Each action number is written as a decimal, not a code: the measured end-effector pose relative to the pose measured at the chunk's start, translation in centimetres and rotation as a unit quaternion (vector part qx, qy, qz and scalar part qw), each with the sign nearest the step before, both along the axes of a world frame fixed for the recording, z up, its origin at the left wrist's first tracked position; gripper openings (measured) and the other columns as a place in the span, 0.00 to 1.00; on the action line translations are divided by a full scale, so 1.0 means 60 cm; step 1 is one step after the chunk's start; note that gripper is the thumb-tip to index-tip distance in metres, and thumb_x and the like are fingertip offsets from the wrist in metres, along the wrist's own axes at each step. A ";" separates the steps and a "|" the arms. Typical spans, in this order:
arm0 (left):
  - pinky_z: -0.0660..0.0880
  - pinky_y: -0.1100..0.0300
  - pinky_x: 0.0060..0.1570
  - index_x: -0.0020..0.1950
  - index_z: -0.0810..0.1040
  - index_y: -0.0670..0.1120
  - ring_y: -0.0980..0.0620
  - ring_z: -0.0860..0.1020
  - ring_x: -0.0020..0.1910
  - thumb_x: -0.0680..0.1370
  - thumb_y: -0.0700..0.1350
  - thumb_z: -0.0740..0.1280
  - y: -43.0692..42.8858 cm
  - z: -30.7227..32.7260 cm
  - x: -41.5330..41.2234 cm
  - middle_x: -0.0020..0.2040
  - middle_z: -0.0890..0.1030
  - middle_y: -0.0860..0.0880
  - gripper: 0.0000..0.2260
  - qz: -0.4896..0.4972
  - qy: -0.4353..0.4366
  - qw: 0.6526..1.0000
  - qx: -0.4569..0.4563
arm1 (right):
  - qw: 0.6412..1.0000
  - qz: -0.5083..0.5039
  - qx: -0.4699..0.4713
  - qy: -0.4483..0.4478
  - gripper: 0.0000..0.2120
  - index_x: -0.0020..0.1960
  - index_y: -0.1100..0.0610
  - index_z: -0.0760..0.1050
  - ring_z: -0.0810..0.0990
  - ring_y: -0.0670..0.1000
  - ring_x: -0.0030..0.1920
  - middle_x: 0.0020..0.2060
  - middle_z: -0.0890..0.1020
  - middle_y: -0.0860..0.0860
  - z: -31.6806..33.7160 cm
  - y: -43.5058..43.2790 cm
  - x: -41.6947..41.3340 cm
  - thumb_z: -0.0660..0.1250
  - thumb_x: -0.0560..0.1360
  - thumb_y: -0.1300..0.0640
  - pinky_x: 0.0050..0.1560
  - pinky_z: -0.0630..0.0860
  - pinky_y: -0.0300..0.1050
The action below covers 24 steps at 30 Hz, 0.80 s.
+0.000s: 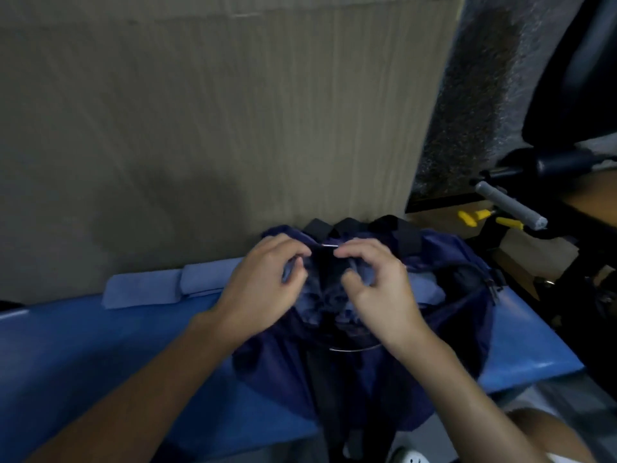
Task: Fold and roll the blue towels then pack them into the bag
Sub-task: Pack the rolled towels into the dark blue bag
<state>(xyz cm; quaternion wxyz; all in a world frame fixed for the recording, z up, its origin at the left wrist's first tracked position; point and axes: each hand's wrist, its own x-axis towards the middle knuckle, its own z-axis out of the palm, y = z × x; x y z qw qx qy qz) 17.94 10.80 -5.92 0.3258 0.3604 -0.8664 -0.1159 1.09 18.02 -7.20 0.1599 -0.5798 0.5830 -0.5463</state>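
Observation:
A dark navy bag with black straps lies on the blue table, its mouth facing up. Rolled blue towels show inside the opening. My left hand pinches the far rim of the bag's mouth from the left. My right hand pinches the same rim from the right, fingers curled, the two hands almost touching above the towels. A folded light blue towel lies flat on the table to the left of the bag, against the cardboard.
A tall cardboard sheet stands right behind the table. At the right are a black chair, a grey handle, yellow-handled tools and a wooden surface. The table's front edge runs under my forearms.

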 end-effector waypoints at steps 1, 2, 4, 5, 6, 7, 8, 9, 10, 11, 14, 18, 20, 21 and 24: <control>0.72 0.61 0.49 0.50 0.81 0.46 0.54 0.77 0.48 0.77 0.44 0.60 -0.010 -0.001 0.029 0.47 0.79 0.54 0.10 0.020 0.013 1.000 0.007 | 0.999 0.032 0.011 -0.028 0.13 0.48 0.53 0.80 0.75 0.42 0.56 0.49 0.79 0.44 0.007 -0.010 0.031 0.63 0.69 0.64 0.59 0.67 0.32; 0.71 0.62 0.48 0.49 0.81 0.45 0.54 0.77 0.48 0.77 0.43 0.61 -0.020 -0.003 0.058 0.47 0.80 0.53 0.10 0.041 0.031 0.999 0.017 | 0.996 0.063 0.026 -0.057 0.14 0.48 0.54 0.80 0.76 0.41 0.54 0.49 0.79 0.45 0.012 -0.021 0.060 0.63 0.70 0.68 0.56 0.67 0.28; 0.69 0.67 0.48 0.49 0.82 0.43 0.53 0.78 0.48 0.77 0.40 0.62 -0.041 -0.011 0.107 0.47 0.81 0.51 0.09 0.081 0.052 0.995 0.040 | 0.986 0.108 0.063 -0.115 0.17 0.49 0.53 0.79 0.77 0.40 0.51 0.48 0.80 0.48 0.016 -0.043 0.114 0.61 0.72 0.73 0.52 0.68 0.27; 0.68 0.68 0.49 0.51 0.82 0.43 0.52 0.79 0.49 0.77 0.38 0.63 -0.055 -0.016 0.136 0.48 0.82 0.50 0.08 0.103 0.046 0.992 0.049 | 0.979 0.123 0.082 -0.137 0.19 0.50 0.53 0.77 0.78 0.42 0.49 0.48 0.80 0.50 0.015 -0.057 0.143 0.60 0.72 0.74 0.51 0.70 0.28; 0.68 0.68 0.50 0.53 0.82 0.42 0.51 0.79 0.51 0.77 0.37 0.64 -0.069 -0.024 0.157 0.51 0.82 0.49 0.09 0.123 0.028 0.990 0.058 | 0.974 0.132 0.101 -0.157 0.20 0.51 0.53 0.76 0.77 0.43 0.48 0.48 0.80 0.52 0.010 -0.068 0.164 0.59 0.72 0.75 0.50 0.71 0.29; 0.67 0.67 0.52 0.57 0.81 0.42 0.50 0.78 0.54 0.78 0.37 0.64 -0.087 -0.034 0.179 0.54 0.82 0.48 0.10 0.139 0.003 0.988 0.072 | 0.967 0.140 0.122 -0.173 0.20 0.53 0.53 0.75 0.77 0.44 0.47 0.48 0.79 0.53 0.004 -0.080 0.185 0.59 0.72 0.76 0.50 0.72 0.29; 0.67 0.65 0.55 0.60 0.80 0.42 0.49 0.77 0.57 0.78 0.38 0.65 -0.106 -0.047 0.200 0.57 0.81 0.47 0.12 0.153 -0.025 0.984 0.091 | 0.961 0.147 0.144 -0.187 0.21 0.55 0.53 0.73 0.76 0.44 0.48 0.49 0.78 0.54 -0.003 -0.092 0.202 0.59 0.73 0.75 0.50 0.73 0.30; 0.68 0.63 0.57 0.63 0.78 0.43 0.49 0.77 0.60 0.78 0.39 0.64 -0.126 -0.062 0.218 0.60 0.80 0.47 0.14 0.160 -0.052 0.979 0.111 | 0.955 0.153 0.163 -0.196 0.21 0.57 0.52 0.72 0.76 0.45 0.49 0.50 0.77 0.55 -0.011 -0.101 0.215 0.59 0.74 0.75 0.52 0.73 0.31; 0.69 0.61 0.60 0.65 0.77 0.43 0.48 0.76 0.61 0.78 0.40 0.64 -0.147 -0.079 0.232 0.62 0.78 0.47 0.15 0.160 -0.075 0.976 0.130 | 0.950 0.157 0.179 -0.202 0.21 0.58 0.51 0.70 0.77 0.45 0.50 0.52 0.77 0.56 -0.018 -0.110 0.225 0.60 0.74 0.74 0.55 0.74 0.33; 0.69 0.59 0.62 0.67 0.76 0.44 0.48 0.75 0.63 0.79 0.41 0.64 -0.166 -0.097 0.243 0.64 0.77 0.47 0.16 0.157 -0.092 0.972 0.149 | 0.946 0.157 0.194 -0.207 0.21 0.59 0.51 0.69 0.77 0.46 0.51 0.54 0.76 0.56 -0.026 -0.118 0.232 0.60 0.75 0.74 0.57 0.75 0.36; 0.66 0.59 0.69 0.72 0.72 0.47 0.48 0.71 0.69 0.79 0.45 0.65 -0.215 -0.146 0.254 0.71 0.72 0.48 0.20 0.155 -0.136 0.959 0.195 | 0.942 0.145 0.212 -0.215 0.21 0.61 0.51 0.68 0.78 0.47 0.53 0.57 0.75 0.56 -0.040 -0.132 0.239 0.61 0.76 0.73 0.58 0.75 0.38; 0.67 0.48 0.68 0.75 0.66 0.50 0.44 0.71 0.68 0.80 0.51 0.62 -0.263 -0.178 0.231 0.72 0.71 0.47 0.23 0.155 -0.242 0.943 0.166 | 0.941 0.142 0.209 -0.226 0.21 0.63 0.52 0.67 0.81 0.52 0.54 0.57 0.74 0.57 -0.046 -0.144 0.231 0.61 0.76 0.73 0.59 0.78 0.48; 0.65 0.47 0.66 0.75 0.66 0.53 0.43 0.70 0.67 0.81 0.53 0.59 -0.275 -0.179 0.213 0.71 0.70 0.48 0.21 0.171 -0.305 0.926 0.144 | 0.936 0.144 0.212 -0.243 0.21 0.63 0.54 0.67 0.81 0.53 0.53 0.57 0.74 0.58 -0.046 -0.147 0.224 0.60 0.76 0.74 0.57 0.79 0.48; 0.64 0.47 0.65 0.74 0.66 0.54 0.42 0.69 0.67 0.81 0.54 0.59 -0.280 -0.178 0.205 0.71 0.70 0.47 0.21 0.183 -0.341 0.912 0.132 | 0.933 0.145 0.211 -0.253 0.21 0.63 0.55 0.67 0.82 0.54 0.52 0.56 0.74 0.58 -0.048 -0.148 0.220 0.60 0.76 0.74 0.54 0.79 0.46; 0.61 0.48 0.63 0.70 0.70 0.50 0.42 0.67 0.65 0.79 0.59 0.61 -0.291 -0.174 0.194 0.68 0.71 0.45 0.22 0.193 -0.414 0.881 0.119 | 0.928 0.149 0.210 -0.270 0.20 0.62 0.55 0.67 0.82 0.53 0.49 0.54 0.74 0.57 -0.054 -0.149 0.210 0.59 0.77 0.74 0.50 0.80 0.43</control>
